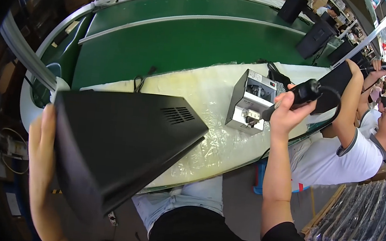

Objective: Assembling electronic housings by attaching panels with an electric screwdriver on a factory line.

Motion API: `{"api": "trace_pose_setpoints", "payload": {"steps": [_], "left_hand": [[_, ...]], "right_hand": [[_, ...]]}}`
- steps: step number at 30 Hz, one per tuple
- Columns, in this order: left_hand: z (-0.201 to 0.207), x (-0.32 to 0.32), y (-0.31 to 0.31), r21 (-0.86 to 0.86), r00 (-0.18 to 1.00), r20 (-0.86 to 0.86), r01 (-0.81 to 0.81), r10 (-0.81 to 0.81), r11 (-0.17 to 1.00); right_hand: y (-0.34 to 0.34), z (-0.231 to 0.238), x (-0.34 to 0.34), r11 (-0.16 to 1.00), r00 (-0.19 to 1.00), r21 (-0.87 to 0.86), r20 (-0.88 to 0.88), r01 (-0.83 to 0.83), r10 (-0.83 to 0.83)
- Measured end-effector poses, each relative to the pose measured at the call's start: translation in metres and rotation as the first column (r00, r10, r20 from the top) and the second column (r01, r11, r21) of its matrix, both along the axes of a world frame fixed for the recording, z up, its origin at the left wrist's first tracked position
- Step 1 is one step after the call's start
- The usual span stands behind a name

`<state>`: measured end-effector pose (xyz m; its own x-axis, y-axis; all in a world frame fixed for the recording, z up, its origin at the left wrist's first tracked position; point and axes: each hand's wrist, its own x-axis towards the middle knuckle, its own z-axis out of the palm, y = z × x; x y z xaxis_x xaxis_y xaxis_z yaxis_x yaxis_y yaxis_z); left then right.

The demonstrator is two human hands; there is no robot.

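Head view: the left hand [42, 139] is lying against the outer side of the black box [121, 126], fingers touching it; the thumb is not showing, so I cannot tell whether that grip is closing round the edge. The box is sitting askew just right of this hand, its near corner reaching out past the front edge of the worktop [178, 83]. Likely fault: box tipping or sliding toward the lap, caused by the overhang and the one-sided hold; the shiny plastic under it may be adding slip. The right hand [291, 113] is clamping the power screwdriver [306, 91], fingers wrapped around its body. Just left of that grip the metal box [253, 96] is standing on the worktop, the driver's nose pointing toward its front; contact I cannot tell. Possible fault: the driver knocking the metal box out of place, caused by the close spacing. Right of the grip, the driver's cord [337, 101] is looping near the co-worker [341, 156]; a snag could be pulling the driver off line.
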<state>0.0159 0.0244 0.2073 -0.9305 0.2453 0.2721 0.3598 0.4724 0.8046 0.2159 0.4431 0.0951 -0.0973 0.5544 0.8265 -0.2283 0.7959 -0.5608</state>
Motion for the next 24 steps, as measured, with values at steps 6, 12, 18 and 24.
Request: {"api": "trace_pose_setpoints", "payload": {"steps": [6,12,18,24], "left_hand": [[0.062,0.003,0.096,-0.258,0.789,-0.002,0.593,-0.614,0.763],[0.058,-0.003,0.152,-0.444,0.677,-0.004,0.658,-0.736,0.608],[0.063,-0.001,0.173,-0.502,0.715,0.120,0.642,-0.689,0.579],[0.064,0.001,0.174,-0.490,0.721,0.127,0.642,-0.681,0.589]], "right_hand": [[0.002,-0.011,-0.004,0.990,0.997,-0.128,0.026,-0.064,0.068],[-0.029,0.104,-0.019,0.989,0.986,-0.036,-0.096,-0.140,0.136],[-0.057,0.259,-0.071,0.941,0.909,0.188,-0.260,-0.283,0.325],[-0.102,0.282,-0.128,0.907,0.887,0.091,-0.190,-0.411,0.421]]}}
